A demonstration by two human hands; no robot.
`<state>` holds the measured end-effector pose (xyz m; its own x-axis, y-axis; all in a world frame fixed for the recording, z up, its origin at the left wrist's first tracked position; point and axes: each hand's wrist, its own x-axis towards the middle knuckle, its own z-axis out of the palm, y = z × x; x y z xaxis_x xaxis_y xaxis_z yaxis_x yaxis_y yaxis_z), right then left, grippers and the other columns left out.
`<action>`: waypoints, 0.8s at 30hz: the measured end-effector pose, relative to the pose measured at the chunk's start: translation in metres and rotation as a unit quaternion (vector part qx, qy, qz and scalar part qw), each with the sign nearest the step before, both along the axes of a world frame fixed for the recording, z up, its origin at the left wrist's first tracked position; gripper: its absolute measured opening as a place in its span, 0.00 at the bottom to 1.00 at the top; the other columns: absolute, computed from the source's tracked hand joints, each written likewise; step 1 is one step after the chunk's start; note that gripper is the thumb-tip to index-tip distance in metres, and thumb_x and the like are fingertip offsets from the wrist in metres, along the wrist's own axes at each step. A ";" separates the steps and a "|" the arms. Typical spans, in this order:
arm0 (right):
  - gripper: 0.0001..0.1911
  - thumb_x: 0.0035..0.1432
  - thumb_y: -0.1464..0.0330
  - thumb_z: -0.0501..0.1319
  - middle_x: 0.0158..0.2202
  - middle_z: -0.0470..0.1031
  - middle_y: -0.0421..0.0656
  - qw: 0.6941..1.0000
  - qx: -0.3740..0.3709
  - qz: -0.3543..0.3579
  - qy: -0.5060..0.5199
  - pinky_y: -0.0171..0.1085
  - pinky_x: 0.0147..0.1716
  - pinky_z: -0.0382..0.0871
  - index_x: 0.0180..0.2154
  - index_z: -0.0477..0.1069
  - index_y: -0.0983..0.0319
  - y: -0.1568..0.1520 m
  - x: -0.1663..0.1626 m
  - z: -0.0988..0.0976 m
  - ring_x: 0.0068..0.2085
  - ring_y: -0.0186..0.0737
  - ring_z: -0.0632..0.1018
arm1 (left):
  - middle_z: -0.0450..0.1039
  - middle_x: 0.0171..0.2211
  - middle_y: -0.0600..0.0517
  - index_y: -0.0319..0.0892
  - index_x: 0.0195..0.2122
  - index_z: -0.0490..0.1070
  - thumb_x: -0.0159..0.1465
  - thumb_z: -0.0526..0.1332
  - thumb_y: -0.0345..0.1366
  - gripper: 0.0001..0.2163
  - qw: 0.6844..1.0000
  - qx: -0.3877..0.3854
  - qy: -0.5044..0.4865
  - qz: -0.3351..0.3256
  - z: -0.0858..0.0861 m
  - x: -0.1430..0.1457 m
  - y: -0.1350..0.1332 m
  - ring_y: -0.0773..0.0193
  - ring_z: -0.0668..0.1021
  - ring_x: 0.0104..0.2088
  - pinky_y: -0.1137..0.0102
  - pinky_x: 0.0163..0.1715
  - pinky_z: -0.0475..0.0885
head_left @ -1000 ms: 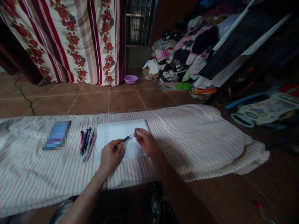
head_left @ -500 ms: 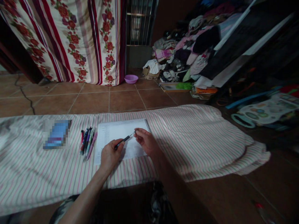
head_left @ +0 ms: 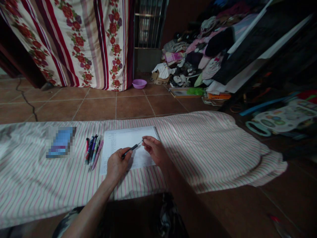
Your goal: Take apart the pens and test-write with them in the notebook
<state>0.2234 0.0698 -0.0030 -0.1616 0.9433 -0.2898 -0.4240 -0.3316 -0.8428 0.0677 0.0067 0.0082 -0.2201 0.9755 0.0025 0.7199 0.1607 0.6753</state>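
Observation:
Over the spiral notebook [head_left: 119, 136], my left hand [head_left: 117, 166] is closed around the dark barrel of a pen [head_left: 130, 151]. A thin, pale end sticks out of the barrel, slanting up to the right. My right hand [head_left: 155, 149] pinches at that end with thumb and fingertips; a tiny silvery piece shows there, too small to name. The notebook lies open with lined writing along its left and top edges. Left of it rests a row of several pens [head_left: 93, 150] in dark, red and pink.
A blurred-out blue phone-like item [head_left: 60, 142] lies left of the pens on the striped cloth [head_left: 198, 145]. Beyond are the tiled floor [head_left: 101, 104], a purple basin [head_left: 139, 84], a floral curtain [head_left: 91, 43] and a heap of clothes [head_left: 195, 56].
Almost nothing differs. Both hands keep the same grip and place over the notebook; the view has shifted very slightly.

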 end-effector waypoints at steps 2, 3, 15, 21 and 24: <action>0.12 0.39 0.66 0.67 0.26 0.72 0.37 1.000 0.011 0.002 -0.017 0.28 0.27 0.61 0.30 0.75 0.61 0.000 0.001 -0.001 0.28 0.28 0.72 | 0.77 0.34 0.50 0.46 0.41 0.75 0.60 0.55 0.40 0.12 1.000 0.002 0.007 -0.001 0.000 0.000 0.000 0.61 0.77 0.34 0.70 0.34 0.67; 0.12 0.39 0.66 0.67 0.26 0.72 0.37 0.999 0.017 0.002 -0.028 0.28 0.28 0.61 0.31 0.75 0.61 0.001 0.001 -0.002 0.29 0.28 0.73 | 0.77 0.35 0.50 0.46 0.41 0.75 0.60 0.55 0.40 0.12 1.000 0.003 0.011 -0.003 0.000 -0.001 0.000 0.61 0.77 0.34 0.70 0.34 0.67; 0.11 0.43 0.63 0.65 0.26 0.74 0.39 0.988 0.083 0.024 -0.125 0.33 0.32 0.63 0.31 0.74 0.61 -0.001 0.002 -0.001 0.30 0.33 0.74 | 0.76 0.34 0.51 0.46 0.42 0.74 0.61 0.54 0.39 0.12 0.998 0.011 0.051 -0.025 0.002 -0.001 -0.002 0.63 0.76 0.33 0.72 0.32 0.65; 0.12 0.43 0.64 0.66 0.27 0.75 0.40 0.994 0.067 0.023 -0.087 0.32 0.31 0.64 0.32 0.74 0.61 -0.001 0.001 -0.003 0.32 0.33 0.75 | 0.76 0.35 0.52 0.46 0.42 0.74 0.60 0.55 0.39 0.12 1.000 0.011 0.017 -0.012 -0.001 -0.001 -0.001 0.63 0.76 0.34 0.71 0.34 0.66; 0.12 0.41 0.65 0.67 0.27 0.75 0.39 0.998 0.043 0.008 -0.051 0.30 0.31 0.65 0.31 0.74 0.62 0.000 0.001 -0.003 0.32 0.32 0.75 | 0.77 0.35 0.52 0.46 0.40 0.74 0.60 0.55 0.40 0.12 1.000 0.017 -0.011 -0.003 -0.002 -0.002 -0.001 0.63 0.76 0.34 0.70 0.35 0.67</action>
